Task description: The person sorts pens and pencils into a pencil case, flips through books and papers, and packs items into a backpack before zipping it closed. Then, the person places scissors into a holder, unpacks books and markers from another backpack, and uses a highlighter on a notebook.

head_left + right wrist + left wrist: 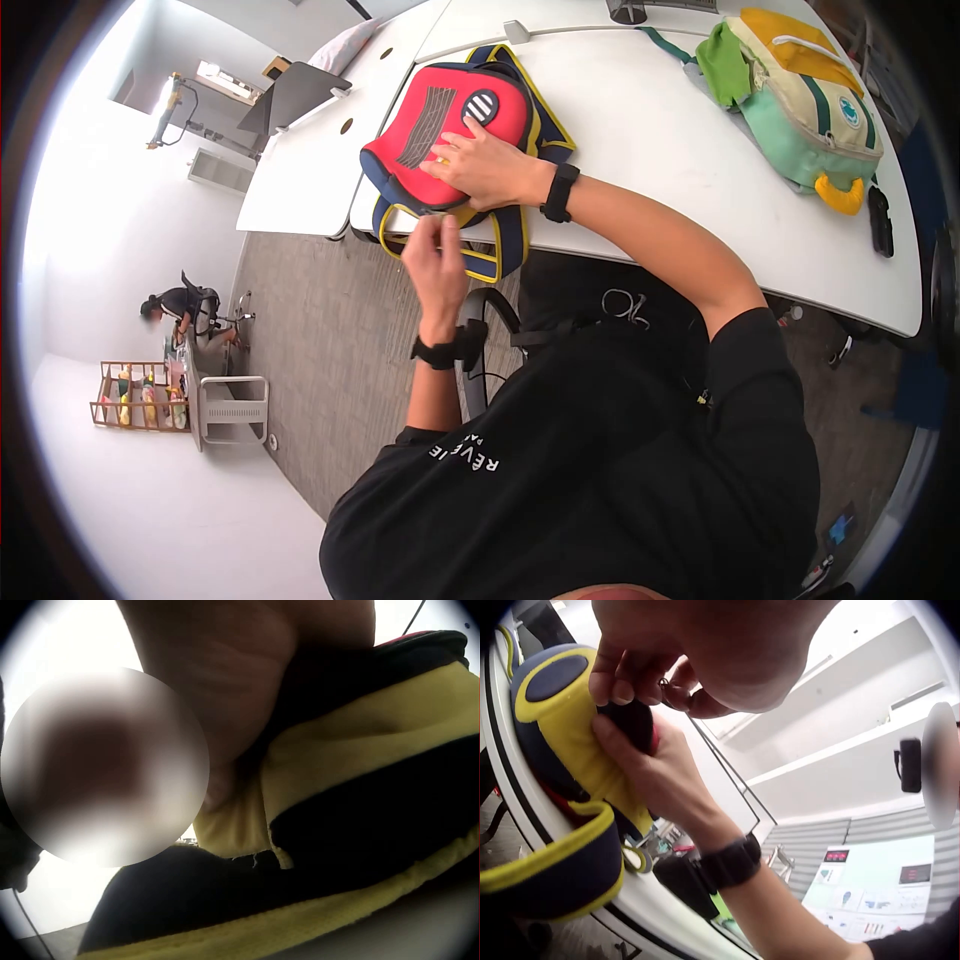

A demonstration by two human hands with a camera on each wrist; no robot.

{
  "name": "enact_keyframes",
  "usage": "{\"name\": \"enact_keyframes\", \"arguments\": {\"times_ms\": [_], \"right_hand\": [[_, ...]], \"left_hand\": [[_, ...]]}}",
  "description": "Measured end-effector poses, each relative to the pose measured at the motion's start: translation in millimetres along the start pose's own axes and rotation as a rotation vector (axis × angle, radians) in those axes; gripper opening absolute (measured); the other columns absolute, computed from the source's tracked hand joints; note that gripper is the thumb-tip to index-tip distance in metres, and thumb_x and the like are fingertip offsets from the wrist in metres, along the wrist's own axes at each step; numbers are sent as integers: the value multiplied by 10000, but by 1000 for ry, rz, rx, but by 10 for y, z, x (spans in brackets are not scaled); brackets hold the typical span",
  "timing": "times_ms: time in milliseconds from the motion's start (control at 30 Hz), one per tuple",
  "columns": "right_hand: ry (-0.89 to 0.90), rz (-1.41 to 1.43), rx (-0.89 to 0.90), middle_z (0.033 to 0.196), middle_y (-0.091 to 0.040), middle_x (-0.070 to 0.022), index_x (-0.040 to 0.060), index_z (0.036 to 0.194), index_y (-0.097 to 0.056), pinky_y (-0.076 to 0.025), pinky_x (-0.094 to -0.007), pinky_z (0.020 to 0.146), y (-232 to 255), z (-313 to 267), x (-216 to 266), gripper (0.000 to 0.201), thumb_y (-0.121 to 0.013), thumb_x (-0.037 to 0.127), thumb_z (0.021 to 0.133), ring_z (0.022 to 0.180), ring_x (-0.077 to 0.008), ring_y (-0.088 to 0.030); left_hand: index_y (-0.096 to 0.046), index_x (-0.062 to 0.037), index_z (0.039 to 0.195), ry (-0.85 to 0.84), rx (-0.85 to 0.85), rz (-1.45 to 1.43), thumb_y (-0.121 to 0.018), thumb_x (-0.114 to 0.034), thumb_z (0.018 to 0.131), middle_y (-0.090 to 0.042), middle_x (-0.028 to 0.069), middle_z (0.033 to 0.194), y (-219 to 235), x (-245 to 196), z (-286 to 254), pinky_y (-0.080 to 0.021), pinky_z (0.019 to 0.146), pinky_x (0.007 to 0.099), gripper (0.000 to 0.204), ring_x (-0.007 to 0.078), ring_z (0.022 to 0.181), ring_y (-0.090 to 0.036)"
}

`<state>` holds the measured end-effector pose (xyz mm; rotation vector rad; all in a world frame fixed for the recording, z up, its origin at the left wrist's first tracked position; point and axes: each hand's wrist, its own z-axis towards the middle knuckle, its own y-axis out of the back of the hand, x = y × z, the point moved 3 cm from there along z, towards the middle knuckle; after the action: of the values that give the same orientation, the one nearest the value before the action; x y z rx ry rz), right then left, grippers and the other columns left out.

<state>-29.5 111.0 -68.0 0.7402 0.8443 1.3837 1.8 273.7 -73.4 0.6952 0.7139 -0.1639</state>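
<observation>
A red backpack (410, 110) with navy and yellow trim lies on the white table near its edge. My right hand (482, 170) grips its lower side, fingers spread over the red front; in the left wrist view, the thumb of this hand (671, 780) presses the yellow side panel (577, 742). Just below, at the backpack's zipped edge, my left hand (435, 270) has curled fingers pinching a small zipper pull; a metal ring (664, 681) shows between them. The right wrist view shows my right palm (217, 667) against the dark and yellow side (360, 735), its fingertips mostly hidden.
A green, cream and yellow backpack (810, 110) lies on the table's right part (640, 140), beside a black object (880, 222). Navy straps hang over the near edge above a chair (490, 305). A person (190, 310) sits by a cart at the far left.
</observation>
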Motion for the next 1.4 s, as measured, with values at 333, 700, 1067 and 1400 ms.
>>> {"name": "enact_keyframes", "arguments": {"times_ms": [333, 700, 1067, 1400], "right_hand": [[292, 85, -445, 962, -700, -124, 10, 927, -689, -444, -473, 1062, -34, -6, 303, 195, -653, 168, 820, 1021, -262, -663], [303, -27, -485, 866, -625, -127, 6, 840, -636, -467, -462, 997, 193, -155, 278, 193, -633, 191, 783, 933, -289, -623], [326, -120, -484, 707, -534, -53, 93, 724, -533, -444, -419, 849, 386, -255, 317, 129, -591, 189, 789, 785, -232, -577], [188, -137, -245, 686, -526, -53, 91, 782, -529, -453, -358, 532, 525, -763, -819, 176, -663, 176, 859, 564, -238, -583]], "left_hand": [[-633, 17, 1128, -247, -268, 157, -599, -56, 933, -682, 132, 842, 209, -27, -114, -515, 624, 321, 211, 238, 653, -657], [-621, -43, 1168, -471, -26, 383, -690, 64, 678, -621, 97, 1221, 212, 364, 392, -395, 1042, 445, 507, 347, 1219, -513], [-582, -25, 901, -492, -60, 396, -688, 104, 644, -631, 92, 1011, 258, 279, 479, -474, 855, 421, 306, 326, 984, -565], [-569, -13, 826, -492, -87, 395, -635, 125, 658, -665, 78, 991, 542, 654, 763, -505, 786, 392, 227, 299, 915, -599]]}}
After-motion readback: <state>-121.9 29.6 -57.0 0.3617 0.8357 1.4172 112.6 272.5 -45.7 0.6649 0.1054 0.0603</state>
